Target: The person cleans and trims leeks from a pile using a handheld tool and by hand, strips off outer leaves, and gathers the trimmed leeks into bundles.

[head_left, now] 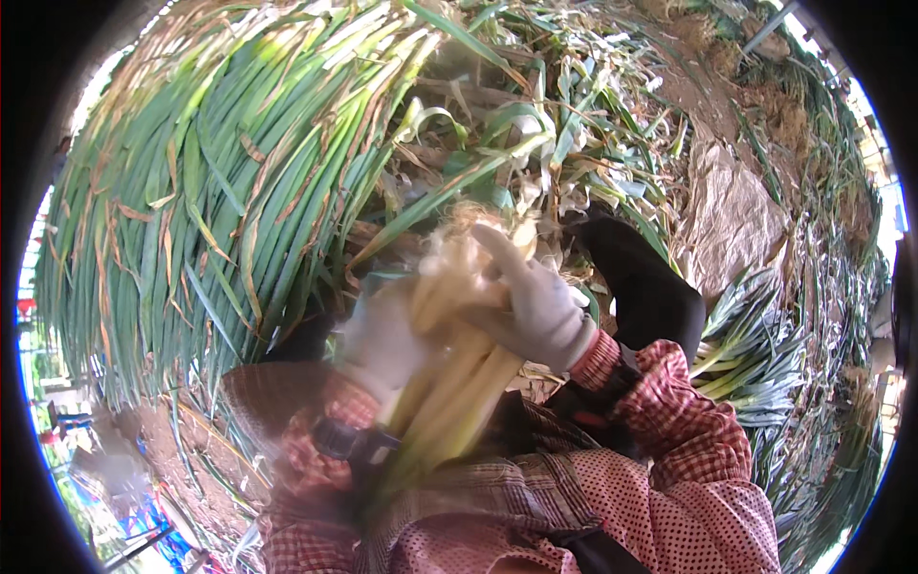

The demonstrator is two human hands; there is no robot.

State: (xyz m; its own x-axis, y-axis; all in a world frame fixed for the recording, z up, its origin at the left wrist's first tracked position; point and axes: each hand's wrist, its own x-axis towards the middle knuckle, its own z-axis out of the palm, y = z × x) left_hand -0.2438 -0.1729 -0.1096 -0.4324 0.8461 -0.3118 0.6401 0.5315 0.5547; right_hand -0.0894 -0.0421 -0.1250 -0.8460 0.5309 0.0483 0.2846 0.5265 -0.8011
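A bunch of long green onions (459,383) slants across my lap, its pale stalks pointing away from me and its tops toward my body. My right hand (535,306), in a whitish glove, closes on the right side of the stalks just below the roots, with one finger stretched upward. My left hand (382,330), also gloved, grips the bunch from the left; motion blurs it, and its fingers are partly hidden. The pale, stringy roots (464,234) at the far end are blurred too.
A large heap of green onions (220,191) fills the left and far left. Torn leaves and peelings (593,143) lie ahead. Right of my dark boot (641,287) are a crumpled brown sheet (732,215) and a smaller pile of green onions (755,349).
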